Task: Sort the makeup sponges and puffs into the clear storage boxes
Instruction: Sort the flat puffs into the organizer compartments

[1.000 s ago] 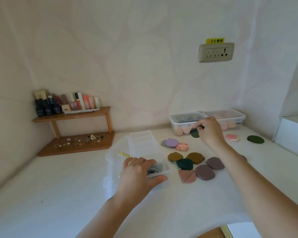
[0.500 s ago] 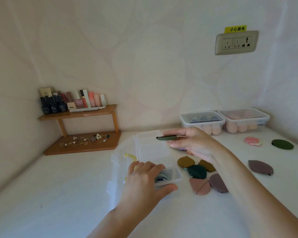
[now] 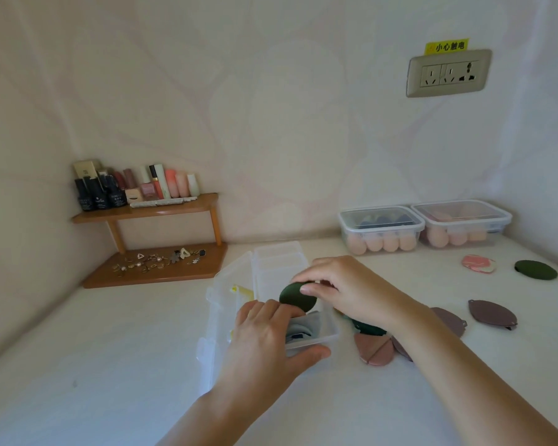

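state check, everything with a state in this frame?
compartment box: lid open
left hand: steadying the compartment box
right hand: holding dark green puff over the box
left lidded box: closed
right lidded box: closed
wall socket: nothing plugged in

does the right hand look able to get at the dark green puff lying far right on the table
Probably not right away: the right hand is pinching another green puff over the compartment box. The far green puff lies uncovered, path open.
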A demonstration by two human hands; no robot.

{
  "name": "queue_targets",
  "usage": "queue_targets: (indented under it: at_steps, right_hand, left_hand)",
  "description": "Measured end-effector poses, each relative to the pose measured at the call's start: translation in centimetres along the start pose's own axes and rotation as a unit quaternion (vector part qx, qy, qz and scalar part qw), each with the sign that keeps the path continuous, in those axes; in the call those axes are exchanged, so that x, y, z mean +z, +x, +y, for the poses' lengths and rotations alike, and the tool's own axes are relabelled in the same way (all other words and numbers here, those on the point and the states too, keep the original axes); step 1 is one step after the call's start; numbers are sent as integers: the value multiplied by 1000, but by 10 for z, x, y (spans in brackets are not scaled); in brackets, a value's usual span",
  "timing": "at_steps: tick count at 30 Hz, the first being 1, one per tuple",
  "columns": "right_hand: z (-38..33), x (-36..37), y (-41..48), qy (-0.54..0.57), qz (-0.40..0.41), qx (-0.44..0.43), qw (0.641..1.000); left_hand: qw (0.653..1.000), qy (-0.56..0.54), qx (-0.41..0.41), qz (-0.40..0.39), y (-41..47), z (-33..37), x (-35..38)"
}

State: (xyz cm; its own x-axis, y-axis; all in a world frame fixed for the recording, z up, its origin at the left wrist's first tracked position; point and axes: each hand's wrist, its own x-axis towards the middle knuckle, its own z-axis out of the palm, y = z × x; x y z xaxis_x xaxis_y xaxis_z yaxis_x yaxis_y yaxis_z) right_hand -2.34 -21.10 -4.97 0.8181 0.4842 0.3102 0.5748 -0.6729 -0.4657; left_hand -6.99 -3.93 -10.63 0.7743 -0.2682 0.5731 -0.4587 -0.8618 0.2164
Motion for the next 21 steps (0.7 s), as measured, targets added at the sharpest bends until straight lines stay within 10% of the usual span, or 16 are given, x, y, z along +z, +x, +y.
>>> queue_targets:
  at_steps: [10,21]
  right_hand:
    - [-17,-4,-7,-124,-19,5,992]
    - [6,-6,1,44,-98,49,993]
  left_hand:
    - [999,-29,-22,-34,1,0,-1]
    - [998,-37,12,-40,2,2,-5]
